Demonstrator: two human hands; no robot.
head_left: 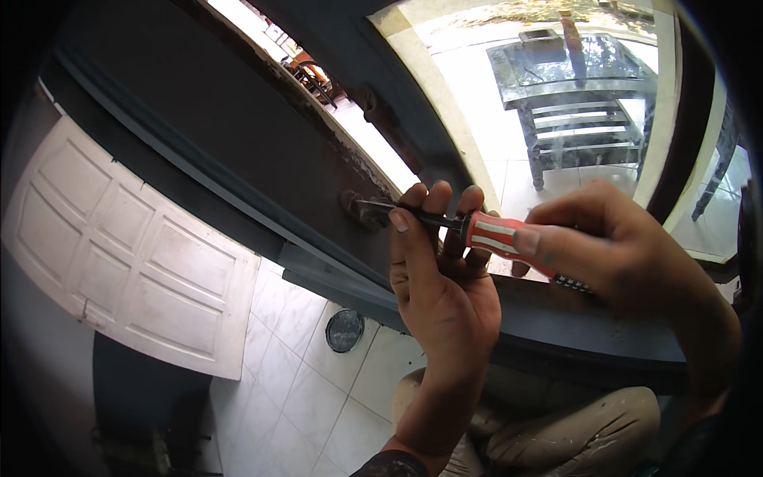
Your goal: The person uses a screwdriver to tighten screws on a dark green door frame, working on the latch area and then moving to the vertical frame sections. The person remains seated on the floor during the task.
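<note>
In the middle of the frame, the right hand (612, 246) is gripping a red screwdriver (477, 229) while left hand (441, 278) fingers are pinching its shaft at the door's metal plate (359, 208), probably turning a screw, needing steady pressure next.

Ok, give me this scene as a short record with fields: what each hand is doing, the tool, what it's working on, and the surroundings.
left hand: left hand steadies the dark shaft with its fingertips
right hand: right hand grips the handle
tool: screwdriver, red-orange and white handle, lying roughly level
tip: at a small fitting on the dark door edge
surroundings: white panelled door, pale tiled floor, round floor drain cover, dark table outside
</note>
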